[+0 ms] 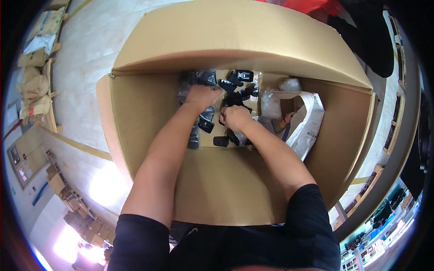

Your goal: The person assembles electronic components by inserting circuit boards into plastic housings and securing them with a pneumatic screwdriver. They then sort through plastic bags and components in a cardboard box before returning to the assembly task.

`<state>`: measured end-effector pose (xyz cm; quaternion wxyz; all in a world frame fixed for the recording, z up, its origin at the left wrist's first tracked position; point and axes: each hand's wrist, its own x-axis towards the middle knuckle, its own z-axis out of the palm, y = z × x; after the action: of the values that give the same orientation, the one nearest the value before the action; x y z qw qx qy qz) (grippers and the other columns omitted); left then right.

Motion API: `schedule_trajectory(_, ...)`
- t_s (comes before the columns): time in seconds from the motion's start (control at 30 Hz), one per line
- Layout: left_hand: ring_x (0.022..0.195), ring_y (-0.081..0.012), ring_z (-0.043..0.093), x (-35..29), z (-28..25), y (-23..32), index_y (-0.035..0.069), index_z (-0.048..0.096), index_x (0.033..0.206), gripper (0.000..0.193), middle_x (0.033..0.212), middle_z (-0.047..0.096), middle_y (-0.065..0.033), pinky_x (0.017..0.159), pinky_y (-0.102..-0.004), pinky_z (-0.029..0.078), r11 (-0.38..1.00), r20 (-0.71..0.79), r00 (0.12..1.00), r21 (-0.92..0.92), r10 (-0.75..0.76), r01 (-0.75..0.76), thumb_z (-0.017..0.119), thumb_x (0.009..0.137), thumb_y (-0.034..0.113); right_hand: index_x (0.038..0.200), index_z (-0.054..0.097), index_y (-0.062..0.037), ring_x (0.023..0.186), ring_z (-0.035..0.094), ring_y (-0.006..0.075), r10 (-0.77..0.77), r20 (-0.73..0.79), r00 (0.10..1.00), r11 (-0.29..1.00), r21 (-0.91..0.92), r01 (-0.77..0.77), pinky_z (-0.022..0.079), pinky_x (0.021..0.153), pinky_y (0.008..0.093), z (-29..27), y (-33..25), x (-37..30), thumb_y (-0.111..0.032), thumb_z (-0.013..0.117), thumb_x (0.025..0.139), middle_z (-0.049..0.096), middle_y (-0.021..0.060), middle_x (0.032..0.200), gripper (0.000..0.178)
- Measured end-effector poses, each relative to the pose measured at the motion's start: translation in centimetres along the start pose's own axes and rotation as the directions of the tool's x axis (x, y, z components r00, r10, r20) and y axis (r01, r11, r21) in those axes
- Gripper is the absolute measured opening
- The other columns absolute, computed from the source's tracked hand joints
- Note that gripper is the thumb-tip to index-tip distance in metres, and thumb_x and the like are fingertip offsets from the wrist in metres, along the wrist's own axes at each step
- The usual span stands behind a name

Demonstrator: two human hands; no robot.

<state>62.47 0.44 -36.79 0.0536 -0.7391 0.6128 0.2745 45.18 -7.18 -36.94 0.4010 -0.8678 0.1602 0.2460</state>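
Both my arms reach down into a deep cardboard box (pixel 244 36). My left hand (pixel 202 97) is closed over black items in clear plastic wrap (pixel 205 77) along the left side of the bottom; what its fingers grip is hidden. To its right, my right hand (pixel 235 118) is curled at the edge of a pile of loose black plastic parts (pixel 236 98), and its grip is also partly covered. A small black part (pixel 220 141) lies on the bottom nearer to me, and another black piece (pixel 206 125) sits between the hands.
At the right inside the box stands an open white sack (pixel 312 118) with brown lining, beside crumpled clear plastic (pixel 271 105). Tall walls surround my forearms. Outside, pallets with paper sacks (pixel 34 90) line the far left, and a red bag (pixel 314 7) shows at the back.
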Motion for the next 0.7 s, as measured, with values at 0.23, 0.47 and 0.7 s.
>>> schedule_trajectory(0.23,0.096,-0.0355,0.071,3.4,0.7,2.1,0.011,0.068,0.103,0.018,0.103,0.073,-0.0149,0.080,-0.0474,0.056,0.976,0.192,0.957,0.024,-0.218,0.218,0.065,0.089,0.024,0.107,0.072,-0.0099,0.085,0.076,0.0273,-0.022,0.043,0.999,0.926,-0.376,0.036,0.060,0.070,0.0414,2.8,-1.5,2.2,-0.016,0.052,0.095,0.077,0.0104,0.093,0.024)
schedule_trajectory(0.47,0.099,-0.0387,0.069,1.9,1.2,0.0,0.008,0.069,0.091,0.013,0.103,0.070,-0.0194,0.082,-0.0498,0.054,0.980,0.133,0.979,-0.105,-0.154,0.168,0.063,0.089,0.019,0.091,0.075,-0.0107,0.095,0.073,0.0282,-0.104,0.143,0.984,0.915,-0.374,0.151,0.058,0.077,0.0384,1.4,-1.6,1.9,-0.018,0.058,0.092,0.076,0.0097,0.101,0.018)
schedule_trajectory(0.7,0.096,-0.0339,0.069,-0.8,2.6,0.0,0.006,0.071,0.086,0.009,0.102,0.070,-0.0140,0.084,-0.0443,0.054,0.910,-0.102,0.991,-0.413,-0.083,0.033,0.072,0.086,0.014,0.072,0.067,-0.0049,0.088,0.069,0.0213,-0.542,-0.216,0.812,0.820,0.077,0.568,0.054,0.077,0.0360,-6.3,-0.2,-5.0,-0.015,0.068,0.084,0.072,0.0074,0.108,0.016)
